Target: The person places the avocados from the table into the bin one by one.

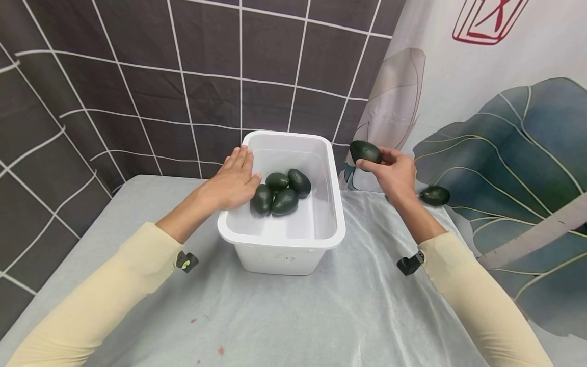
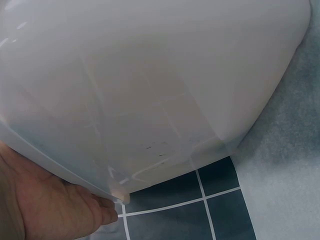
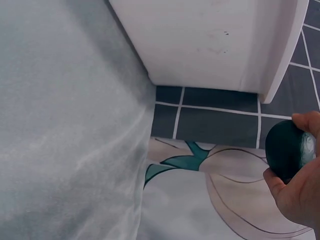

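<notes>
A white plastic tub (image 1: 325,204) stands on the cloth-covered table, with several dark green avocados (image 1: 285,202) lying together in its left part. Over the tub's left rim rests my left hand (image 1: 235,181), its fingers straight; in the left wrist view that hand (image 2: 60,207) lies along the rim. To the right of the tub, my right hand (image 1: 395,171) holds one avocado (image 1: 364,151) between thumb and fingers, raised above the table. The right wrist view shows the same avocado (image 3: 286,150) in its grip. Another avocado (image 1: 434,195) lies behind the right wrist, at the table's right side.
A pale grey-blue cloth (image 1: 284,316) covers the table. Behind it hangs a dark grey sheet with white grid lines (image 1: 208,97). On the right hangs a white curtain with large leaf patterns (image 1: 518,153). Both wrists wear small black cameras (image 1: 409,263).
</notes>
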Available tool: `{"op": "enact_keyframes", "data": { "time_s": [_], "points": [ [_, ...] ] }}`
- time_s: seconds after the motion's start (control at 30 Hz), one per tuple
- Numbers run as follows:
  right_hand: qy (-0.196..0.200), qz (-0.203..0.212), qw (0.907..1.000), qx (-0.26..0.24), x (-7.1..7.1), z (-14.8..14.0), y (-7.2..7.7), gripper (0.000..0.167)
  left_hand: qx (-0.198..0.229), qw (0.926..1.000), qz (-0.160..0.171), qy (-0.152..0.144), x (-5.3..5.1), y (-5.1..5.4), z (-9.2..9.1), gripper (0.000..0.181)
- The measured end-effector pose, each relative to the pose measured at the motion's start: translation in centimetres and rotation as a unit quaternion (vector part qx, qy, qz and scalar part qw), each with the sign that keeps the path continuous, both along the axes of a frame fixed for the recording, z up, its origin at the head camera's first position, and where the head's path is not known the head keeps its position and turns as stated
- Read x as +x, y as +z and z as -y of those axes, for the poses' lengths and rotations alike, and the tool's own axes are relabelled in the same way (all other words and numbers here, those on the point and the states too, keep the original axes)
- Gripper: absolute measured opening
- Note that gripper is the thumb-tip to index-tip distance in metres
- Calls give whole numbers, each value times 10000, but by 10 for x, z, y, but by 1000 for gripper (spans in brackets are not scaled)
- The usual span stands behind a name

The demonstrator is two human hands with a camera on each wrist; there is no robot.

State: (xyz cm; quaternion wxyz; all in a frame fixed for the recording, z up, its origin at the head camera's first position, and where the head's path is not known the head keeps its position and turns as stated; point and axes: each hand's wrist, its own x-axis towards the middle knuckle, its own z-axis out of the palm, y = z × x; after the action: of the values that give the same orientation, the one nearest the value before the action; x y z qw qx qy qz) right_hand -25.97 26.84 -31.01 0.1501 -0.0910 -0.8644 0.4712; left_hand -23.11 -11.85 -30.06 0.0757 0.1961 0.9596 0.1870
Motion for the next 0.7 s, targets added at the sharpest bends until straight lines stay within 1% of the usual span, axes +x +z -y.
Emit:
{"op": "enact_keyframes", "data": {
  "time_s": [0.2,0.37,0.53,0.7],
  "points": [
    [48,-31,10000,-9,-1,4,6,74,4,10000,1,1,-1,-1,0,78],
    [172,-113,9998,-18,-1,8,11,77,-2,10000,-8,7,-1,-1,0,78],
    [273,-187,9994,-142,-1,15,17,78,-7,10000,-11,9,-1,-1,0,78],
    [410,-361,9979,-340,-4,21,18,73,4,10000,-8,21,-1,-1,0,78]
  ]
}}
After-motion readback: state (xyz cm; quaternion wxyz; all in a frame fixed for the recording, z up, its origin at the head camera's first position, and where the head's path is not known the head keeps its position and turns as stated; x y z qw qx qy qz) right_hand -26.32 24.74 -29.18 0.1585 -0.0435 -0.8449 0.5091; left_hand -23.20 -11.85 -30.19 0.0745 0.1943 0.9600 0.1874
